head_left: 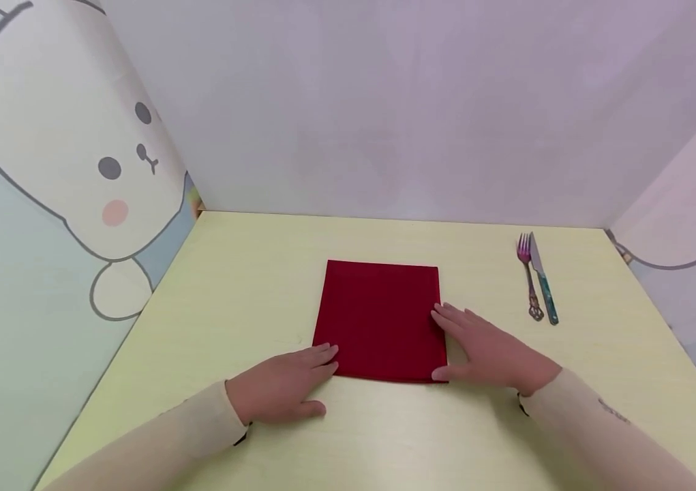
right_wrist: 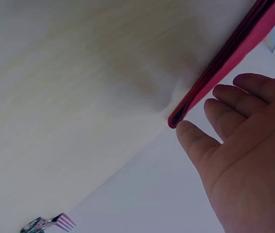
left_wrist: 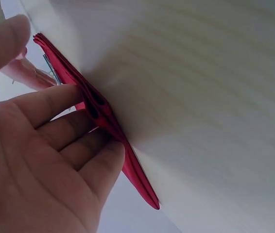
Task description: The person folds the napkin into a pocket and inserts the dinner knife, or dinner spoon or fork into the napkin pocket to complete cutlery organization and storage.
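Note:
A dark red cloth napkin (head_left: 381,320), folded into a square of several layers, lies flat in the middle of the table. At its near left corner rests my left hand (head_left: 289,382), fingers straight and the thumb apart on the table side. In the left wrist view those fingertips press along the napkin's layered edge (left_wrist: 103,109). My right hand (head_left: 489,348) is at the right edge, with straight fingers over the border and the thumb by the near right corner. The right wrist view shows the fingers close to the folded edge (right_wrist: 215,68), holding nothing.
To the right on the pale wooden table (head_left: 249,286) lie a fork (head_left: 530,273) with an ornate handle and a knife (head_left: 544,283) with a green handle, side by side. A plain pale wall (head_left: 384,123) stands behind, with cartoon-printed panels (head_left: 47,204) at both sides.

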Available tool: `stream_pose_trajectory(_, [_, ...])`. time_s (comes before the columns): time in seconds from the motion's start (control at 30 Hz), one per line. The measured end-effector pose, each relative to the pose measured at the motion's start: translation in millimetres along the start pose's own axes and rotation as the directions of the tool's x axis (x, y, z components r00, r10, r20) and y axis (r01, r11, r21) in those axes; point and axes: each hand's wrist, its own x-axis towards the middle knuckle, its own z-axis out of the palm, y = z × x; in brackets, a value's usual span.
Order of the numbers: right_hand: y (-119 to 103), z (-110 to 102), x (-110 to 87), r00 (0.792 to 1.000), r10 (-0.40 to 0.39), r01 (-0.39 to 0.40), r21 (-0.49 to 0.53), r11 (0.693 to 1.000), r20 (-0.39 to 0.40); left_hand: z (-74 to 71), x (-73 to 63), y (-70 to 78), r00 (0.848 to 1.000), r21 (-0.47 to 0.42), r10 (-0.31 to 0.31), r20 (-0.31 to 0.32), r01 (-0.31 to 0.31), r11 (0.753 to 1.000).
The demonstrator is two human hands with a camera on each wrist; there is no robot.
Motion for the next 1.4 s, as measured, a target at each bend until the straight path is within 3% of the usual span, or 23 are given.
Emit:
stream_pose_trajectory(0.17, [-7.9,6.5,-15.0,0.999,-0.018,0.019,0.007,1.000,-0.031,-4.0,4.8,4.9,1.000,0.072,-0.007,-0.010,0.008,0.997])
stream_pose_trajectory(0.33, [-10.0,7.6,-20.9,1.000,-0.004,0.004,0.014,1.000,-0.030,-10.8,20.7,13.2,0.999,0.140,0.017,-0.038,-0.011,0.990])
stream_pose_trajectory(0.5, [-8.9,8.8,-21.7,0.999,-0.003,0.002,-0.011,1.000,-0.038,-25.5,43.4,22.8,1.000,0.151,0.021,-0.023,-0.017,0.988])
stream_pose_trajectory(0.77, [-8.5,7.9,-22.3,0.999,0.009,-0.009,0.010,1.000,-0.037,-51.8,91.0,44.5,0.998,0.082,0.032,-0.045,-0.028,0.996])
stream_pose_trajectory(1.0, [-5.0,9.5,-23.5,0.998,0.038,-0.036,0.046,0.998,-0.047,-45.9,134.0,76.1,0.996,0.152,0.051,-0.078,-0.039,0.988])
stream_pose_trajectory(1.1, [-3.2,9.8,-24.0,0.998,0.050,-0.047,0.056,0.997,-0.044,-41.6,147.8,90.1,0.997,0.156,0.024,-0.072,-0.013,0.988])
stream_pose_trajectory(1.4, [-2.5,9.7,-24.7,0.998,0.031,-0.026,0.095,0.995,-0.050,-34.0,171.1,115.9,0.997,0.124,-0.055,-0.044,0.060,0.990])
